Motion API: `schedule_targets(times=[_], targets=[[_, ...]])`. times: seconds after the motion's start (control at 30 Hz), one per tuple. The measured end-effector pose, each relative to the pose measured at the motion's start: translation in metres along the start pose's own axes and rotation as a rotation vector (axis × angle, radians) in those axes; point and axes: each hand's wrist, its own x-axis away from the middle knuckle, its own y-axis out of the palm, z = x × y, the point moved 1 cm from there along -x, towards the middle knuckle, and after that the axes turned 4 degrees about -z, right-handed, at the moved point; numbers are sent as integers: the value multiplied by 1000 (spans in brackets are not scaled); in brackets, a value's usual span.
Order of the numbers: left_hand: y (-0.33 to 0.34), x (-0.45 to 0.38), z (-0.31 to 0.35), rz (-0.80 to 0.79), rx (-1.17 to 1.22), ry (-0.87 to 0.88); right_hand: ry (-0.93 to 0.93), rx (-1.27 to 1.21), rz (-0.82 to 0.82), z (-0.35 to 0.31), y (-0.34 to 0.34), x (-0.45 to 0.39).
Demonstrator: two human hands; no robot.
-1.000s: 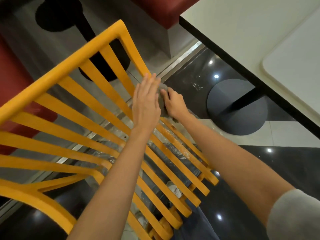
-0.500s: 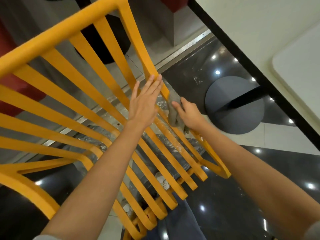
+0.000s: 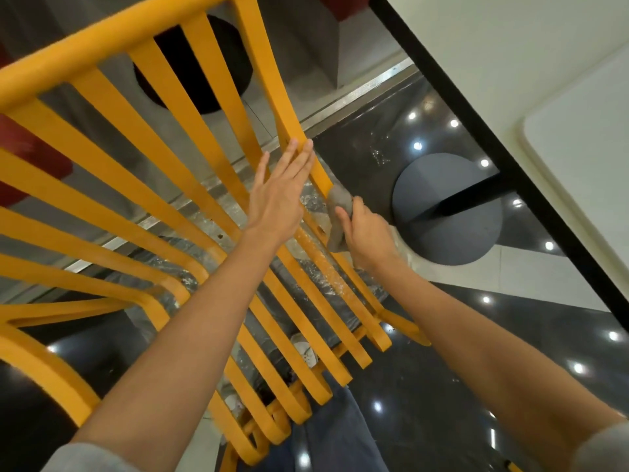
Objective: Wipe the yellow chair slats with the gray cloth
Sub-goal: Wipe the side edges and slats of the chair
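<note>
While the left hand (image 3: pixel 277 195) braces flat-fingered, the right hand (image 3: pixel 366 233) grips the cloth (image 3: pixel 338 212); best drag it firmly down that outer slat (image 3: pixel 289 107).

The chair (image 3: pixel 163 137) stood tipped in front of the person, its slats (image 3: pixel 190 107) fanning away to the left. The left hand (image 3: pixel 277 195) lay flat on the slats, fingertips reaching the rightmost one. Just to its right, the right hand (image 3: pixel 367 233) held the cloth (image 3: pixel 338 212) against that outer slat. Farther right, a table (image 3: pixel 510 63) stood over its round base (image 3: pixel 452 229) on the floor (image 3: pixel 425 386).
</note>
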Motion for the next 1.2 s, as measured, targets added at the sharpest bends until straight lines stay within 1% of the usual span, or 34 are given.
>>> schedule_targets(times=[0.07,0.13,0.23,0.3,0.33,0.37,0.43,0.5,0.63,0.73,0.8,0.9,0.97,1.07,1.2], targets=[[0,0,0,-2,-15,-3,39,50,86,-4,-4,-11],[1,-1,-1,-10,-36,2,42,98,116,-6,-6,-12],[0,-1,0,-11,-35,-8,-15,228,90,-9,-2,2],[-1,-1,2,-12,-32,-9,-40,273,51,-9,-1,5],[-1,-1,3,-9,-34,-14,-36,246,35,-6,-3,0],[-1,-1,3,-9,-39,-16,-27,169,22,-2,-6,-6],[-2,-1,4,-16,-45,-14,-7,-37,7,7,-15,-14],[-4,-2,6,-29,-23,-16,-9,-125,12,12,-18,-8],[-5,0,7,-31,-7,-29,-63,-36,-17,3,-7,13],[-3,0,4,-28,-22,-19,-16,20,9,0,-10,4],[-2,0,2,-26,-34,-13,37,-5,23,1,-16,0],[-2,-1,1,-31,-44,-9,69,-102,73,0,-16,8],[-1,-1,0,-29,-40,-9,83,-51,67,-5,-12,14],[1,0,0,-36,-32,-9,95,106,41,-11,-11,13],[-1,-2,4,-46,-46,-10,171,215,-31,-20,-19,9]])
